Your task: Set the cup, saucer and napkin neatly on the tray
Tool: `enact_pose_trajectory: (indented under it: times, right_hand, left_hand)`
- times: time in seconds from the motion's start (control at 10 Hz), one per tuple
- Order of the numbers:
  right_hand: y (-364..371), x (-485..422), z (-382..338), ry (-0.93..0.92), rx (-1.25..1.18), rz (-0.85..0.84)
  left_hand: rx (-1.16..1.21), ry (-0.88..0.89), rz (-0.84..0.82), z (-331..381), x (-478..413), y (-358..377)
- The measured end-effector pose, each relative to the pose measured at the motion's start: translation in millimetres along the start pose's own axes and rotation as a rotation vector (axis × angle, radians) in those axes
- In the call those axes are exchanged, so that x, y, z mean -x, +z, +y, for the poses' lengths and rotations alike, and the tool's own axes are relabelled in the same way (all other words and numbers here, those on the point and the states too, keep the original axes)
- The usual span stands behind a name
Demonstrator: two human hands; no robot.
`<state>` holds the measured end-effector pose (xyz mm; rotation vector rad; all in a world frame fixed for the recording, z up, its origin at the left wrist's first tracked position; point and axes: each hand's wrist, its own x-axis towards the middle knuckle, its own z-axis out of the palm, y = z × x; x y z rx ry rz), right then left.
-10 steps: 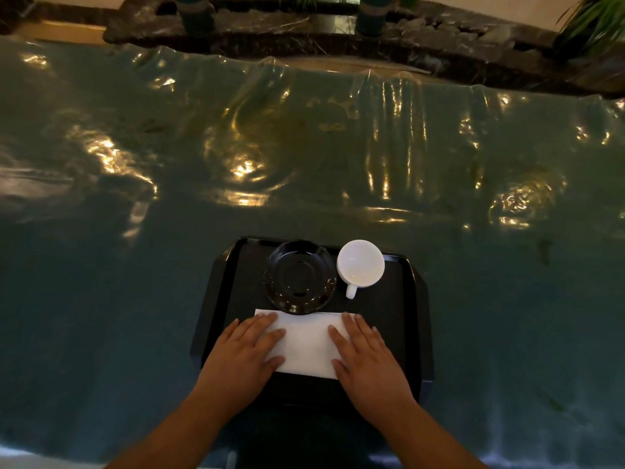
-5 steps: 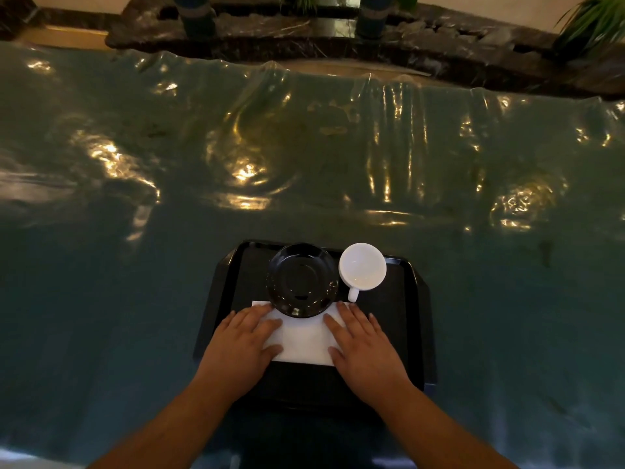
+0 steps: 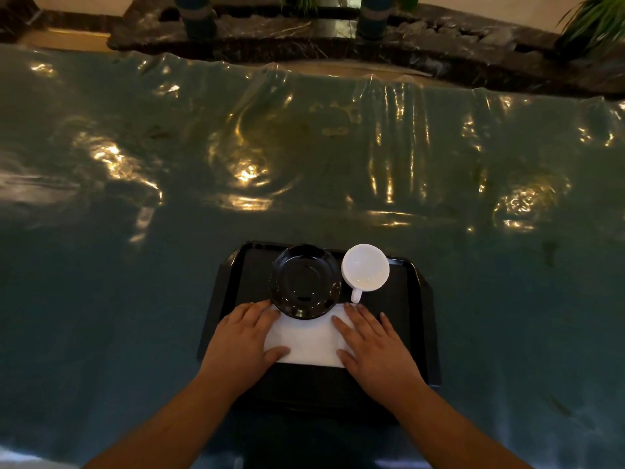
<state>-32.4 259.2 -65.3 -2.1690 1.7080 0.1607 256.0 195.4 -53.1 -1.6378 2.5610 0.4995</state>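
A black tray (image 3: 417,319) lies on the table near its front edge. On its far half sit a black saucer (image 3: 306,280) and, to its right and touching it, a white cup (image 3: 365,270) with the handle pointing toward me. A white napkin (image 3: 306,340) lies flat in the tray's middle, its far edge tucked under the saucer's near rim. My left hand (image 3: 245,336) rests flat on the napkin's left end and my right hand (image 3: 372,343) flat on its right end, fingers spread. Neither hand grips anything.
The table is covered by a wrinkled, shiny teal plastic cloth (image 3: 304,157) with bright reflections. Beyond its far edge runs a dark stone ledge (image 3: 304,38) with planters and green plants (image 3: 595,18).
Both hands slid the napkin away from me, so its far edge now lies under the saucer's near rim. Cup and saucer stayed in place.
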Motion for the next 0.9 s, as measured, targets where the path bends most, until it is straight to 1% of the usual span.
enact_pose_trajectory:
  times: [0.4,0.5,0.7,0.8,0.9]
  right_hand:
    - [4.6,0.4,8.5,-0.003,-0.024,-0.017]
    - [5.8,2.0,12.6,0.032,-0.035,-0.018]
    - [-2.0,0.5,7.6,0.043,0.002,-0.049]
    - [-15.6,-1.7,-1.4,0.074,-0.023,-0.067]
    - [-20.1,1.3,-15.5,0.113,0.009,-0.105]
  left_hand:
    - [0.003,-0.010,-0.019,-0.9,6.1,9.2]
    - [-0.009,-0.013,-0.022,-0.8,5.2,9.5]
    - [-0.036,-0.033,-0.082,0.7,2.3,5.5]
    - [-0.054,-0.036,-0.124,6.4,0.1,-2.6]
    - [-0.107,-0.012,-0.194,11.2,4.4,-5.6]
